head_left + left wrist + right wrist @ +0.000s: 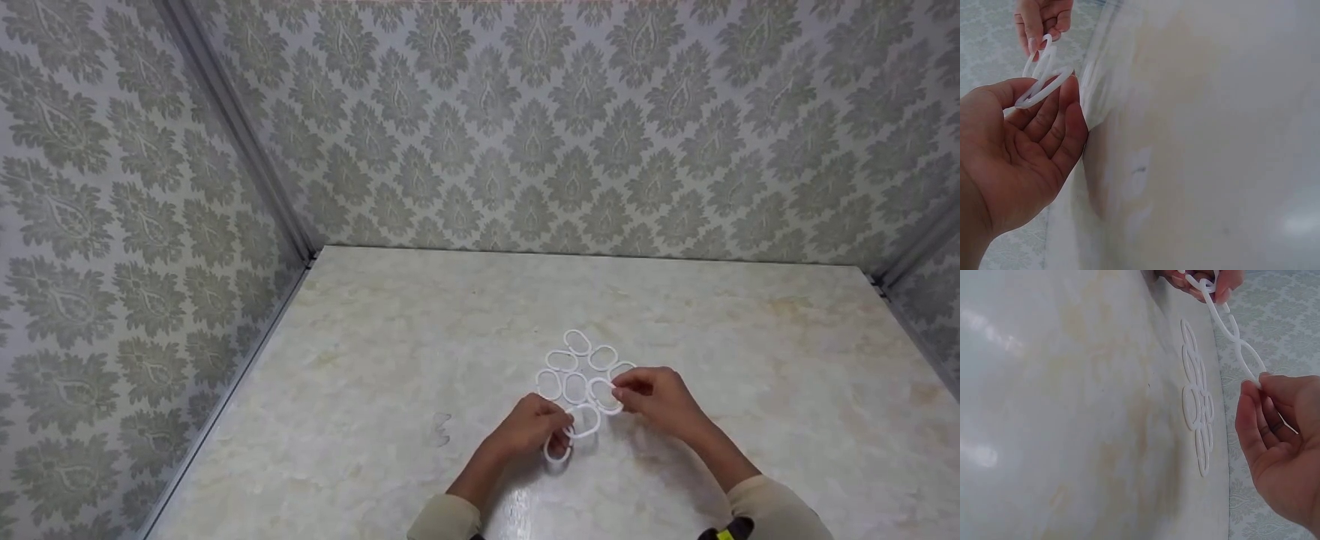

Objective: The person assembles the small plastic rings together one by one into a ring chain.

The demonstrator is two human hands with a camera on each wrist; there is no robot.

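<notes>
My left hand [527, 429] pinches a white oval plastic ring [599, 421] by its left end, between thumb and fingers. Another white ring [556, 461] hangs below those fingers. On the other side, my right hand [661, 401] pinches the end of a further ring [1241, 360], which is linked with the left hand's ring in the right wrist view. The linked rings are stretched between both hands, above the table. Several similar rings [1184, 408] lie flat in a cluster just beyond the hands. Whether those are linked together, I cannot tell.
The pale marbled table [405, 322] extends around the hands. Patterned wallpaper panels [487, 135] stand behind it and at both sides, with a metal corner post [240, 135] at the left. A grey mark [441, 429] shows on the tabletop left of the hands.
</notes>
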